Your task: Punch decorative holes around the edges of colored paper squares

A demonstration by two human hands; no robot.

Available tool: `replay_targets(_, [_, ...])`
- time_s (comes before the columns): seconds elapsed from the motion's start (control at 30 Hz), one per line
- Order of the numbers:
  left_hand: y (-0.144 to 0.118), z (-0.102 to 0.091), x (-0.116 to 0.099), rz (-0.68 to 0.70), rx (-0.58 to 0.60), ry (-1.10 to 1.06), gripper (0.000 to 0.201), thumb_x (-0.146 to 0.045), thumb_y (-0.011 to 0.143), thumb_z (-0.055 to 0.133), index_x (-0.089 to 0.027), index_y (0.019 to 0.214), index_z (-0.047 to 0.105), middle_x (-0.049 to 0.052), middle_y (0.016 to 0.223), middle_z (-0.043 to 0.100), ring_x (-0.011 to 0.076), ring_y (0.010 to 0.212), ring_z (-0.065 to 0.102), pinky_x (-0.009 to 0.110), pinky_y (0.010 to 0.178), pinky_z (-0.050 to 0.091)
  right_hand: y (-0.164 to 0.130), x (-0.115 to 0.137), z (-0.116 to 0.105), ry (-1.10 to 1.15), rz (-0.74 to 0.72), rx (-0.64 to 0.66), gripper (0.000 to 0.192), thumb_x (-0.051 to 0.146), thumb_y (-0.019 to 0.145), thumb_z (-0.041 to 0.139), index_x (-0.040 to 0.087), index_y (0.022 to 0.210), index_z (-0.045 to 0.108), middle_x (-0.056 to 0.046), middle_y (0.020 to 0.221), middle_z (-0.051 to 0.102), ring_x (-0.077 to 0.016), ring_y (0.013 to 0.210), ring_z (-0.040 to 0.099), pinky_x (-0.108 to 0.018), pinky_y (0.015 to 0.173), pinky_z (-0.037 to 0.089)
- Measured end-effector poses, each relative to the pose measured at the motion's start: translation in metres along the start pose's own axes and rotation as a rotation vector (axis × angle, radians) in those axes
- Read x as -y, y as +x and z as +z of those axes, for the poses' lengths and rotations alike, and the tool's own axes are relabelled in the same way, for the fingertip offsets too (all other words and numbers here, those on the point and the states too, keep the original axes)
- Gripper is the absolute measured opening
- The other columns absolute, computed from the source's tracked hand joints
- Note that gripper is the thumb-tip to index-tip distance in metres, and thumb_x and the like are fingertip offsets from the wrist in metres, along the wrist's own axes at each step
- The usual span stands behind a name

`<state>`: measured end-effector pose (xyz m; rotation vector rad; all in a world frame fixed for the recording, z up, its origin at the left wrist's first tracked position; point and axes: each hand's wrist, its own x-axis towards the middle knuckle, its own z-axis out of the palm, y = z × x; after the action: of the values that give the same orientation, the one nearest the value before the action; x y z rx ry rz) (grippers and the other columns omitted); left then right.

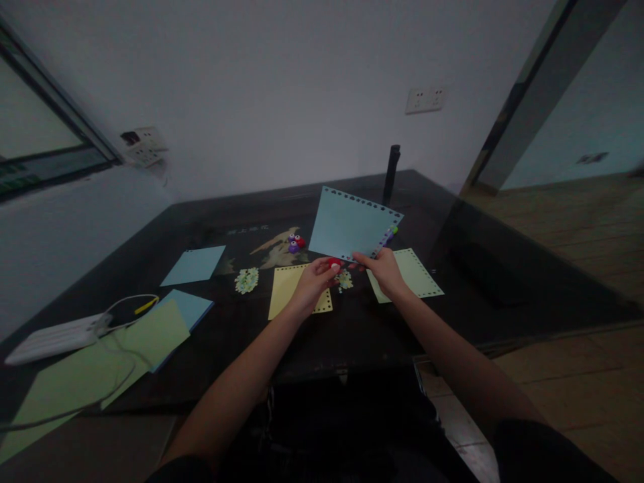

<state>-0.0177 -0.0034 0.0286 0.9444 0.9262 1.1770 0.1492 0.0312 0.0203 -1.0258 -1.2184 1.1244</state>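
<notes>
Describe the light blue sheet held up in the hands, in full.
The light blue sheet looks like thin paper, four-sided, with small holes punched along its top and right edges. It is held tilted above the dark table. The right hand pinches its lower edge; the left hand holds a small red object at that edge.

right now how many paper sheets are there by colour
Blue sheets: 3 – one held up, one flat on the table, one partly under a green sheet
Yellow sheets: 1
Green sheets: 3
Total: 7
</notes>
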Motion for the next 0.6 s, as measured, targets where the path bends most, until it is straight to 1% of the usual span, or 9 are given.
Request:
replay_targets(0.13, [0.0021, -0.0005, 0.0028, 0.013, -0.002, -0.029, 0.035, -0.027, 0.062, 0.078, -0.015, 0.090, 0.060, 0.006, 0.091, 0.065, 0.0154, 0.083, 0.061, 0.029, 0.073, 0.047, -0.0004, -0.0004, 0.0009, -0.014, -0.008, 0.018, 0.031, 0.041, 0.061, 0.073, 0.015, 0.075, 0.064, -0.006, 0.069, 0.069, -0.0178, 0.057, 0.063, -0.027, 0.050, 0.044])
replay_targets(0.3, [0.0031, -0.0012, 0.0040, 0.031, 0.030, -0.031, 0.035, -0.028, 0.063, 0.077, -0.015, 0.091, 0.061, 0.006, 0.092, 0.065, 0.0160, 0.086, 0.061, 0.029, 0.074, 0.047, -0.0003, -0.0013, 0.0008, -0.009, -0.025, 0.039, 0.032, 0.041, 0.063, 0.072, 0.014, 0.078, 0.065, -0.006, 0.071, 0.069, -0.0173, 0.059, 0.064, -0.026, 0.051, 0.044])
replay_targets(0.43, [0.0034, -0.0015, 0.0043, 0.028, 0.025, -0.049, 0.035, -0.026, 0.062, 0.078, -0.015, 0.090, 0.060, 0.006, 0.091, 0.065, 0.0159, 0.086, 0.061, 0.029, 0.073, 0.047, -0.0008, -0.0004, 0.0011, -0.010, -0.025, 0.023, 0.033, 0.043, 0.062, 0.072, 0.014, 0.076, 0.064, -0.007, 0.072, 0.069, -0.0171, 0.058, 0.063, -0.027, 0.052, 0.044])
replay_targets(0.6, [0.0028, -0.0006, 0.0031, 0.031, 0.025, -0.036, 0.033, -0.025, 0.062, 0.078, -0.015, 0.088, 0.060, 0.006, 0.091, 0.065, 0.0161, 0.085, 0.061, 0.029, 0.074, 0.047, -0.0011, 0.0007, 0.0014, -0.019, -0.029, 0.035, 0.033, 0.043, 0.061, 0.072, 0.015, 0.075, 0.064, -0.006, 0.070, 0.069, -0.0172, 0.058, 0.063, -0.026, 0.051, 0.044])
